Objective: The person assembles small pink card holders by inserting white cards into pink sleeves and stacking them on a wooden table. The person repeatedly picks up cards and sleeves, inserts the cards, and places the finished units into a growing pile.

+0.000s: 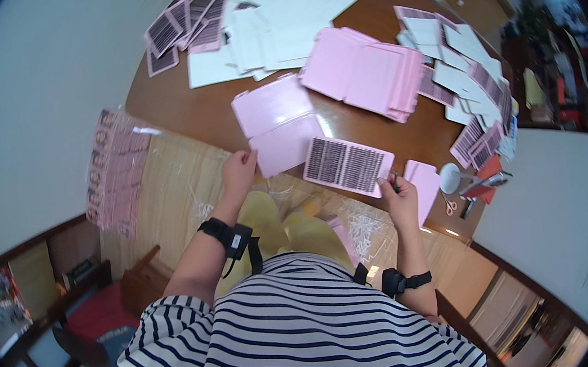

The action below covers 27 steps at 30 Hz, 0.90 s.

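An open pink flat case (279,120) lies unfolded at the near edge of the table. My left hand (239,173) is closed, with its fingertips pinching the case's left edge near the fold. To the right, a pink card with rows of short black lashes (348,166) lies tilted and overlaps the case's corner. My right hand (400,199) grips this card by its lower right corner, thumb on top. A small dark thing shows between the right fingers, too small to name. Beside that hand lies another pink panel (423,187).
A stack of pink cases (365,74) stands beyond the open one. White cards (269,30) and lash cards (171,31) lie heaped at the back, with another pile of white cards (460,77) at right. Scissors (449,203) rest near the right edge. Wrapped pink packs (115,175) are at left.
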Tool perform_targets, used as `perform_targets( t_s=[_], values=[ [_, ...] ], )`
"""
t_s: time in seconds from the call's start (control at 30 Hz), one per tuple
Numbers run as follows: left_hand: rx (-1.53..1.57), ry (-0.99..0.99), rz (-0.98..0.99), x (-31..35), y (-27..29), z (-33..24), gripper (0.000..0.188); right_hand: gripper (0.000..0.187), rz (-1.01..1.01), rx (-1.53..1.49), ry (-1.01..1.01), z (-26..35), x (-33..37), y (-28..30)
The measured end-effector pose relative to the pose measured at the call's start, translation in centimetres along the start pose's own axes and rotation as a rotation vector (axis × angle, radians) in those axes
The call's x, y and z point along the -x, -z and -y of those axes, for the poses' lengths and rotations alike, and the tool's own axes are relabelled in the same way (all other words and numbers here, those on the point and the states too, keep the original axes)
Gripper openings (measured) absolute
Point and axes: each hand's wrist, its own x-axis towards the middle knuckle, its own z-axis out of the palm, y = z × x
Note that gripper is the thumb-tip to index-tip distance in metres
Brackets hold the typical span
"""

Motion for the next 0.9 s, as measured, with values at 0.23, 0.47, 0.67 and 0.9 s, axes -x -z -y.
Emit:
perform_targets(
  t_s=[0.23,0.47,0.67,0.9],
  values=[
    [-0.230,-0.426,-0.141,2.1,1.9,0.3,0.069,0.020,0.191,0.233,0.050,0.2,-4.8,-5.2],
    [-0.387,-0.479,0.066,2.1,3.2,1.3,0.104,0.019,0.329,0.359,0.128,1.2,-9.9,-9.8],
    [-0.352,-0.483,0.065,2.0,3.0,1.7,0.105,0.019,0.385,0.381,0.130,0.9,-11.6,-11.6],
    [-0.323,-0.462,0.093,1.9,2.9,1.6,0.105,0.020,0.396,0.485,0.104,1.0,-12.0,-12.1]
  ],
)
